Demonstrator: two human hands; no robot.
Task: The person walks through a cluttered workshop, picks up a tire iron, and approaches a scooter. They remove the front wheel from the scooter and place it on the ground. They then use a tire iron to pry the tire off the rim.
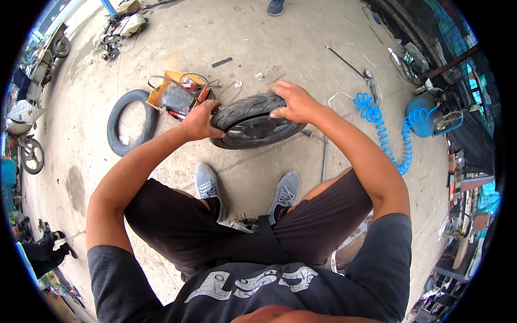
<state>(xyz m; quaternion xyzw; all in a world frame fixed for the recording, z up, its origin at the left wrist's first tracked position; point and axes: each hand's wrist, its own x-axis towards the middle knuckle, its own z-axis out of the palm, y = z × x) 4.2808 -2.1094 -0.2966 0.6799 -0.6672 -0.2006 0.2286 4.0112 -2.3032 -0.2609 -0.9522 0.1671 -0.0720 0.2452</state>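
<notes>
A black motorcycle tyre [245, 109] with a dark spoked rim [257, 130] inside it is held tilted above the concrete, beyond my shoes. My left hand [202, 121] grips the tyre's left side, its thumb on the near sidewall and its fingers partly hidden behind the tread. On the right, my right hand [295, 102] clasps the tyre, fingers over the far tread and thumb at the near edge. A dark gap shows between tyre and rim along the upper near side.
Left of the tyre lie an inner tube [114, 125] and a yellow toolbox [171, 76] full of tools. A coiled blue air hose [383, 134] runs to a blue compressor tank [421, 118] at right. A metal rod [325, 159] lies near my right foot. Another person's shoe [275, 7] stands far ahead.
</notes>
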